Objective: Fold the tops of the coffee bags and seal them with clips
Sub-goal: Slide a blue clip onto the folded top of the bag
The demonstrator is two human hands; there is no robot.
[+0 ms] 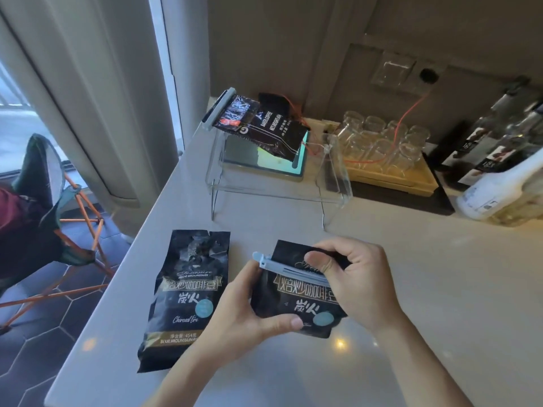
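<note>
Left hand (249,315) grips the soft, crinkly coffee bag (296,304) low; right hand (352,277) pinches the folded top against the stiff clip (289,269).

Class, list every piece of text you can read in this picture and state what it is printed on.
"BLUE MOUNTAIN", "Charcoal fire", "454": flat coffee bag on the counter.
"焙炒咖啡豆", "炭火": same bag, and the held coffee bag.
"BAKED COFFEE": clipped bag on the clear stand.
Other small print and the bottle labels: too blurred to read.
</note>
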